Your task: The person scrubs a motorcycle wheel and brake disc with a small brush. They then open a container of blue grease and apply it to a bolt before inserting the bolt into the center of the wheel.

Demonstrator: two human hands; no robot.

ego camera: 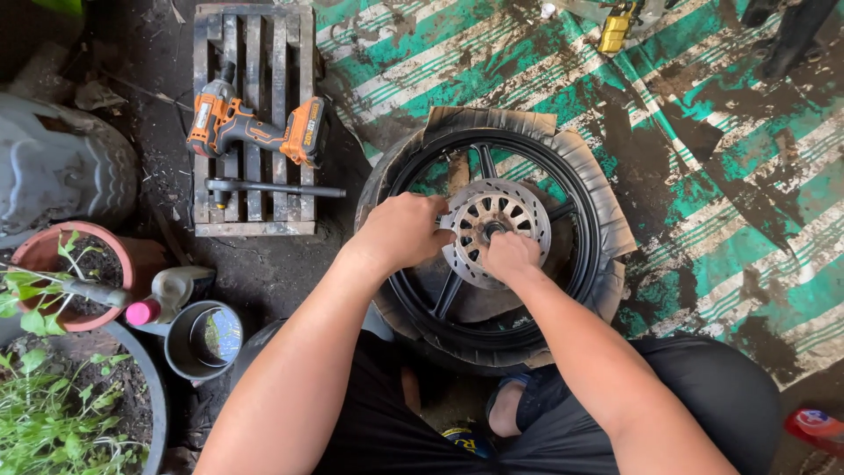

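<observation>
Head view, looking down. Motorcycle wheel (492,264) lies flat at centre frame on the ground, black cast rim with spokes, tyre fitted, a sheet of brown cardboard (607,189) under it. Brake disc (494,230) sits on the hub, silver-grey, ringed with small drilled holes and cut-out slots, surface dull and a little stained.

Left hand (403,230): curled closed, fingers on the left edge of the disc; what sits under the palm is hidden. Right hand (510,257): fingers bent closed at the lower edge of the disc near the hub; whether it pinches a small part cannot be told, possibly a bolt.

Green-and-white striped mat (703,158), heavily smeared with dark grime, fills the upper right. Orange-and-black cordless impact driver (255,127) rests on a small wooden pallet (255,48) at upper left, a long black wrench (272,188) just below it. Yellow tool (615,31) at top edge. Grey jug with pink cap (167,297) and grey cup (207,339) at lower left, beside a terracotta plant pot (48,251). Red package (818,427), label unreadable, at lower right edge.
</observation>
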